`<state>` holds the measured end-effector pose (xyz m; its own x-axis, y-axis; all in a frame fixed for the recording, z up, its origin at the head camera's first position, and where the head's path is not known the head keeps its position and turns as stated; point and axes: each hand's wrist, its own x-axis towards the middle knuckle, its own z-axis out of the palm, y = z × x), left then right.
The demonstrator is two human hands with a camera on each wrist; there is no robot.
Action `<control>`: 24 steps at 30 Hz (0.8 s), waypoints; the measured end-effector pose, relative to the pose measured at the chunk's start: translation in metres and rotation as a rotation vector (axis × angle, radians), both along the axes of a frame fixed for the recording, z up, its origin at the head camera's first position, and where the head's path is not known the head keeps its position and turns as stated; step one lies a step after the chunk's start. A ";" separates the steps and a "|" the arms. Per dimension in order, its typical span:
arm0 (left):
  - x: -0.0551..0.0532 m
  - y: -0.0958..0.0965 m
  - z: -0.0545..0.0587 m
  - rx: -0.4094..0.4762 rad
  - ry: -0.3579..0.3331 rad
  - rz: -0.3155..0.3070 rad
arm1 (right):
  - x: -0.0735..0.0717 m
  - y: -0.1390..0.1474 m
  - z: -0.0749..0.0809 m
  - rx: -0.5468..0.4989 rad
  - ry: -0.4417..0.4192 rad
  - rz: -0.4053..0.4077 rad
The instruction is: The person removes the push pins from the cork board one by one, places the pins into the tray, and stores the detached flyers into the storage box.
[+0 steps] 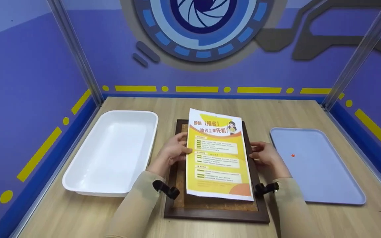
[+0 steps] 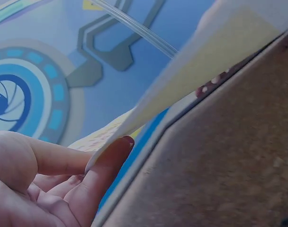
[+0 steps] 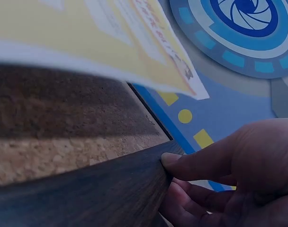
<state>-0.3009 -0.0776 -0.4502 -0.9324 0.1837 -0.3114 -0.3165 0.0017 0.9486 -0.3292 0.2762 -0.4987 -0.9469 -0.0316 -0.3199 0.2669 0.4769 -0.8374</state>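
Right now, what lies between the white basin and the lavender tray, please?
The head view shows the dark-framed corkboard, yellow poster, left hand and right hand.

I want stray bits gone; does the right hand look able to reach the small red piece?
Probably yes: the small red piece lies uncovered on the blue tray beside the right hand, which would have to release the dark corkboard frame first.
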 end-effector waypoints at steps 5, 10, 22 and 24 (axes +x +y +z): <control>0.000 -0.010 0.018 0.005 0.014 0.017 | 0.002 0.002 0.001 -0.020 0.048 0.043; -0.002 -0.026 0.033 0.002 0.010 0.029 | 0.004 0.003 -0.002 -0.053 0.104 0.077; -0.005 -0.083 0.049 -0.007 0.030 -0.003 | 0.003 0.005 -0.004 -0.018 0.095 0.063; -0.005 -0.096 0.048 -0.018 0.017 0.010 | 0.003 0.005 -0.004 -0.011 0.087 0.063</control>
